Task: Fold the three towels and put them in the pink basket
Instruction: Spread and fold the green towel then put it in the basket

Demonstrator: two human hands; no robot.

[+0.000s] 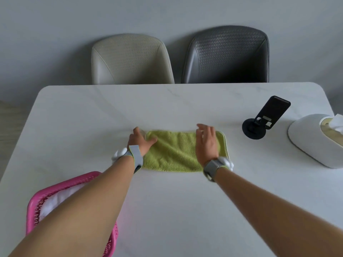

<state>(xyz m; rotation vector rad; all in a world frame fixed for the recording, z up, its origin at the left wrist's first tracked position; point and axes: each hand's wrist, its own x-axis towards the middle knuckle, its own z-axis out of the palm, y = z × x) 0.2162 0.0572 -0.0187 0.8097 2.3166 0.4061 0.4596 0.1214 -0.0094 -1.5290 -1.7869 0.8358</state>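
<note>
Between both hands, green towel (174,151)

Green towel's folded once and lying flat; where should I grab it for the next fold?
Pinch the green towel at its two right-end corners, coming in from the right: the layered edges show there, it lies as a flat strip running left to right, and the left hand already rests on the other end.

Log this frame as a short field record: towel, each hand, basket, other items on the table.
towel: green towel, folded to a strip, flat on the table
left hand: open, on the towel's left end
right hand: open, over the towel's right end; contact unclear
basket: pink basket, near left, white cloth inside
other: phone on stand, tissue box
</note>
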